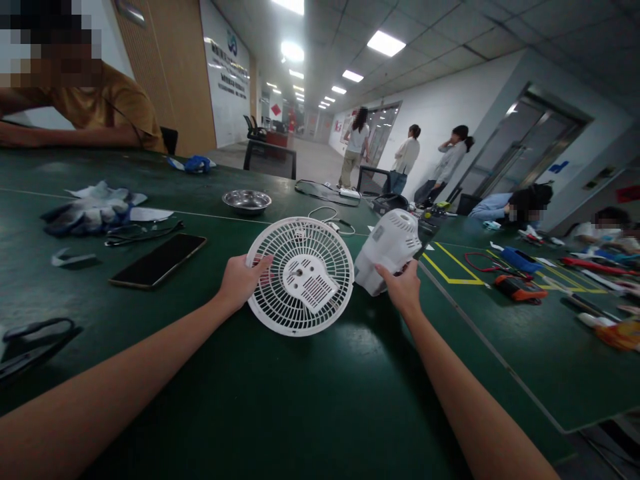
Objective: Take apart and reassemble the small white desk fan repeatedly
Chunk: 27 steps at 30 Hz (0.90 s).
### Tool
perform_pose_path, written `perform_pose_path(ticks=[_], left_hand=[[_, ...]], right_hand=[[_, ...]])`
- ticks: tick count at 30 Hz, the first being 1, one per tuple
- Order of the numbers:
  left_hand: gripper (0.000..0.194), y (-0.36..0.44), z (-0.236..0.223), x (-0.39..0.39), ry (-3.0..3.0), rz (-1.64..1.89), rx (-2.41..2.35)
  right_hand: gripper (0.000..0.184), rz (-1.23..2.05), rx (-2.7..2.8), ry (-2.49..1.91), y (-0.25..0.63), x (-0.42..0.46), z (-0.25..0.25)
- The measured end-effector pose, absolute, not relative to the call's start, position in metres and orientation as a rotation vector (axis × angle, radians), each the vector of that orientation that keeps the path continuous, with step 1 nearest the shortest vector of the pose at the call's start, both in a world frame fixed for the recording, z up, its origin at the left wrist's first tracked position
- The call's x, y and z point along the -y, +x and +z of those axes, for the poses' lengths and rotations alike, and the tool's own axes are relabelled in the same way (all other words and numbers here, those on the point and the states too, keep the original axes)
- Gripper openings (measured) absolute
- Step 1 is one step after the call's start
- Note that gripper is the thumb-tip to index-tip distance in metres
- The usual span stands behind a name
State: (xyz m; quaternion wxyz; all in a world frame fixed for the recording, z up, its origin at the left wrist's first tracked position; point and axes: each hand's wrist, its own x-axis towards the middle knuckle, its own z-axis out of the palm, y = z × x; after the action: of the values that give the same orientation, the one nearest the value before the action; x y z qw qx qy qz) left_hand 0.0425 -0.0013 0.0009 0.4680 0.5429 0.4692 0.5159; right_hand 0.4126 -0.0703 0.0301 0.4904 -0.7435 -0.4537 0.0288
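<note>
My left hand (242, 283) grips the left rim of a round white fan grille (263, 307), thumb on its near face. The grille is tilted up toward me, with a slotted plate at its centre. In my right hand (404, 288) is a white plastic fan housing (389, 243), held by its lower right side. It has vent slots and a round hole near the top. The housing stands just right of the grille, with a narrow gap between them. The fingers behind both parts are mostly hidden.
On the green table (280, 413) lie a phone (159, 261), work gloves (97, 210), a steel bowl (247, 201) and a white cable (325, 217). To the right are an orange-black meter (520, 289) and several tools. A person (110, 110) sits at the far left; others stand behind.
</note>
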Motion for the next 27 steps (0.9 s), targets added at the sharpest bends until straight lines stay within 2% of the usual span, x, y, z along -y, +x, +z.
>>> perform_pose_path(ticks=[7,12,17,23,27], left_hand=[[0.022,0.043,0.005,0.005,1.320,1.260,-1.151],[0.018,0.045,0.004,0.003,1.307,1.268,-1.179],[0.017,0.046,0.005,0.002,1.252,1.281,-1.161],[0.018,0.045,0.008,0.005,1.280,1.271,-1.133],[0.018,0.044,0.007,0.003,1.297,1.256,-1.142]], right_hand=[[0.070,0.010,1.051,-1.761,0.421,0.066,0.023],[0.078,-0.165,0.956,-1.780,0.458,0.067,0.027],[0.080,-0.086,0.854,-1.869,0.491,0.072,0.026],[0.098,-0.151,0.894,-1.681,0.493,0.072,0.027],[0.088,-0.226,0.896,-1.576,0.490,0.073,0.032]])
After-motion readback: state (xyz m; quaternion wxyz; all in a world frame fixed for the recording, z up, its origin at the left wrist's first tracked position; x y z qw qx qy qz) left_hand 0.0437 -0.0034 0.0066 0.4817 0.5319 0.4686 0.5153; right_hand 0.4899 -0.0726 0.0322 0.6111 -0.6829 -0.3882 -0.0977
